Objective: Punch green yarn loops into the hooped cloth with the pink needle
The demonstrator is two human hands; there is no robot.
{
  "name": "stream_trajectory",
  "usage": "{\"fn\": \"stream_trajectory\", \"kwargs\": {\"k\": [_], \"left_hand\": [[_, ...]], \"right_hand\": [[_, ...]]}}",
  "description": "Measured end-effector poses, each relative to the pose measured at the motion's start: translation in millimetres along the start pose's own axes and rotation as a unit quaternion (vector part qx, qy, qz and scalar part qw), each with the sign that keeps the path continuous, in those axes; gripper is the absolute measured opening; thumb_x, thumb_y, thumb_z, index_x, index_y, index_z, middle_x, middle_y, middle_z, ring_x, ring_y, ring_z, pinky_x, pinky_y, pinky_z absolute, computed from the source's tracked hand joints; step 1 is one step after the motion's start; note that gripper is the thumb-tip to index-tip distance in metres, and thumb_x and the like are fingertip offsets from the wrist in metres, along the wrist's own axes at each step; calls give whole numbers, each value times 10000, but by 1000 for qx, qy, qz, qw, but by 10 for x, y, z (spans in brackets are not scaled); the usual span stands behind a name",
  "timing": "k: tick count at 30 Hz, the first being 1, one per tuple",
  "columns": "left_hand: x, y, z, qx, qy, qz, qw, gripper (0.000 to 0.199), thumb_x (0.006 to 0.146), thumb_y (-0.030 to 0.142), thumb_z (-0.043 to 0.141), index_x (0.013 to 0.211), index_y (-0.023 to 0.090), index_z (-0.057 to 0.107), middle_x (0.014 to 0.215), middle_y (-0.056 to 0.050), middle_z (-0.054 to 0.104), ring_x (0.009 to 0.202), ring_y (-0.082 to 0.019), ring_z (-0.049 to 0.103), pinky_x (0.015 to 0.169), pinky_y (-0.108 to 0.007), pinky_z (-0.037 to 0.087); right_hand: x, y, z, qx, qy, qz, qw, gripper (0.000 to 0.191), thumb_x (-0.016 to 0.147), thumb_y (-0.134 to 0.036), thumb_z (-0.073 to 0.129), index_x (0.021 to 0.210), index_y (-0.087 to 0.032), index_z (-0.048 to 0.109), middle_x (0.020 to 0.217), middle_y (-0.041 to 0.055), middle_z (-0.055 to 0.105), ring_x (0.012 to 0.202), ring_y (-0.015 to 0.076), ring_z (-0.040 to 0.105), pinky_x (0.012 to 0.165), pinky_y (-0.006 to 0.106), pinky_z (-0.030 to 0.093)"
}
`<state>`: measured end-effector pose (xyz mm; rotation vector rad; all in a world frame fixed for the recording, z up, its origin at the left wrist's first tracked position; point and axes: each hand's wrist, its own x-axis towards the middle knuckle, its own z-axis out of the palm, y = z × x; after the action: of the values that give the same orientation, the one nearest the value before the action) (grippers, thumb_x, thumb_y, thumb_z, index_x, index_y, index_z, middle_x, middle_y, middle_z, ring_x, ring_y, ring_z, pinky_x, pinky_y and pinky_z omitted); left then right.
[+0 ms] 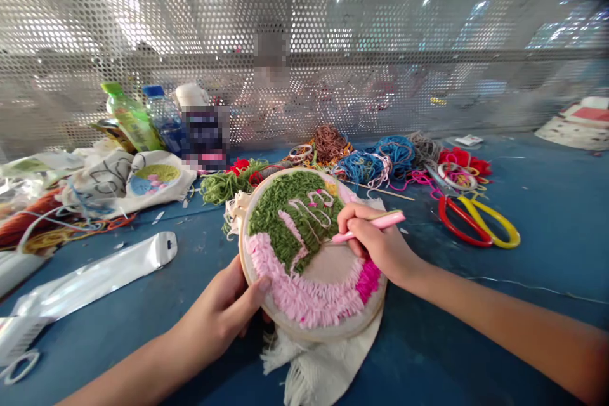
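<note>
A round embroidery hoop (333, 266) is tilted up in front of me, its cloth worked in green, pale pink and magenta yarn loops. My left hand (228, 304) grips the hoop's lower left rim, thumb on the front and fingers behind. In my right hand (375, 241) is a pink pen-shaped punch tool (383, 221), held between thumb and fingers. Its tip points left at the cloth, by the lower edge of the green area; whether it pierces the cloth is too small to tell. Loose frayed cloth hangs below the hoop.
Scissors (492, 238) with red and yellow handles lie at the right. Yarn piles (397, 153) stretch behind the hoop. Bottles (128, 115) stand back left, near another embroidered cloth (155, 181). A clear plastic sleeve (104, 276) rests on the blue table (537, 203). Behind is a perforated metal screen.
</note>
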<state>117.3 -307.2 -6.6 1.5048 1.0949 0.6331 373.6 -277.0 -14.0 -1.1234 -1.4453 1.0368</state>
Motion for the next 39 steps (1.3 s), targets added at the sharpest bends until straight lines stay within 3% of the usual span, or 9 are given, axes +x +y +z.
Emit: {"fn": "stream_trajectory", "kwargs": {"k": [6,19,24,29,31,33,36,37,39], "left_hand": [[-21,24,43,14,31,19,999,360,879,546,535,923,191,495,623,46,548,449,-85,404,413,-202,333],[169,-9,-153,38,-15,-33,999,377,887,556,522,820,186,498,578,28,618,406,-72,466,377,-169,279],[184,-37,-162,8,-12,-49,999,356,901,534,507,818,188,494,557,34,618,370,-67,471,338,-151,281],[189,-59,-200,-13,-2,-70,997,383,869,564,538,843,182,516,549,26,633,370,-79,508,330,-138,303],[182,-46,-226,-21,2,-88,996,426,830,602,574,856,180,527,532,27,632,387,-93,539,343,-142,350],[172,-29,-254,-33,-2,-101,994,475,798,640,596,881,176,540,509,28,629,399,-106,558,354,-150,388],[155,-14,-295,-39,2,-113,993,503,790,667,597,878,174,552,486,25,625,410,-107,557,373,-151,413],[150,-13,-308,-38,5,-116,993,501,791,667,599,869,173,555,488,22,627,416,-106,557,380,-151,418],[147,-22,-331,-40,-1,-120,992,494,793,656,609,873,171,568,497,21,627,430,-108,563,396,-154,429]], "right_hand": [[38,-11,51,-66,-143,19,987,152,858,-239,473,772,-179,582,473,-54,521,408,83,448,413,192,322],[340,-85,-163,-21,-144,110,983,421,856,-426,638,1137,-221,401,674,-23,673,300,78,485,250,173,368],[430,-105,-456,-122,-23,38,992,546,839,-392,682,1274,-235,392,697,-44,596,383,106,548,300,200,418],[354,-465,-806,-169,146,-95,970,172,858,-291,654,995,-201,605,535,-54,536,389,77,472,360,175,376],[275,-648,-860,-112,75,-38,990,196,876,-326,603,749,-177,625,388,-67,433,319,66,395,337,176,332],[170,-761,-831,-20,-123,81,989,414,902,-444,507,611,-170,610,317,-60,377,265,70,357,312,190,312],[-17,-712,-655,-52,-399,239,884,426,920,-461,493,744,-145,717,399,-23,514,309,69,433,364,184,379],[-76,-645,-582,-88,-426,268,860,341,925,-406,521,810,-159,726,449,-21,564,327,64,462,385,175,405],[-167,-485,-451,-159,-330,212,906,291,927,-347,540,759,-191,719,538,-3,639,329,55,480,341,151,363]]}}
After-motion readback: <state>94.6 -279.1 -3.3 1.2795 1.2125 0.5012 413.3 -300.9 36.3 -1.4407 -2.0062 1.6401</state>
